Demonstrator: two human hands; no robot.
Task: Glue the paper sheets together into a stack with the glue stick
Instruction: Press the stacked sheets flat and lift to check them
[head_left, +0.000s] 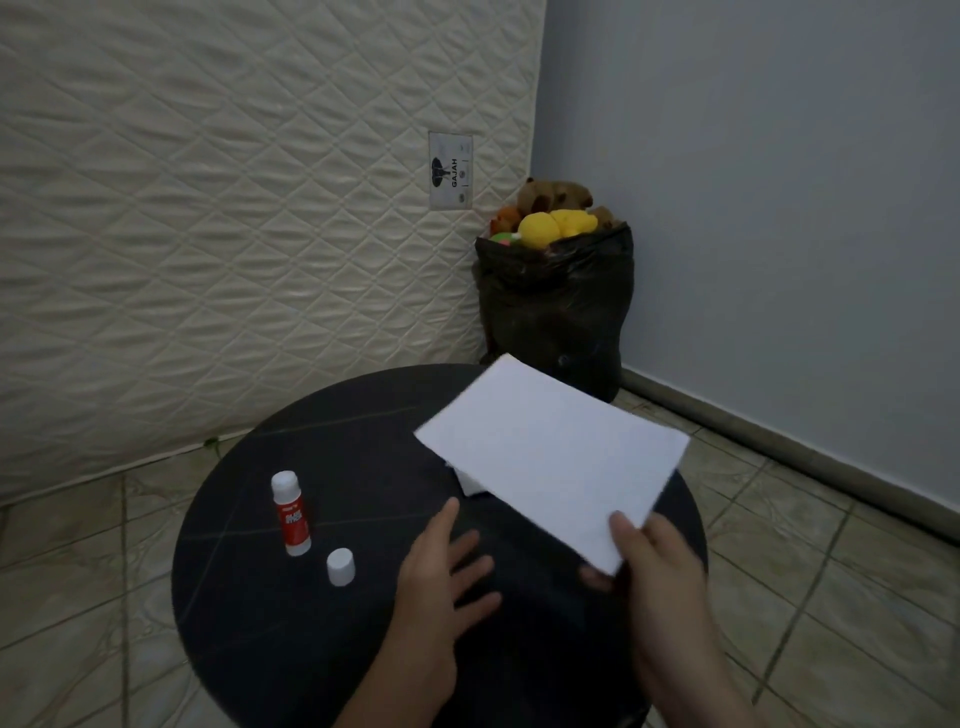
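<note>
Right hand: your right hand (662, 558) pinches the near corner of a white paper sheet (556, 457), thumb on top, fingers under it.
Sheet: lifted and tilted above the right half of the round black table (249, 597); its far corner reaches past the table's back edge.
Under the sheet: more white paper (470, 484) peeks out at its left edge, lying on the table; you can't tell how many sheets.
Left hand: your left hand (441, 577) holds nothing, fingers spread and fairly straight, low over the table centre; contact with the top is unclear.
Glue stick: red-and-white glue stick (291, 514) stands uncapped on the table's left side, well apart from the paper.
Cap: white cap (341, 566) sits just right of and nearer than the stick.
Background: quilted mattress (234, 208) leans on the wall; black bag (556, 306) of plush toys in the corner.
</note>
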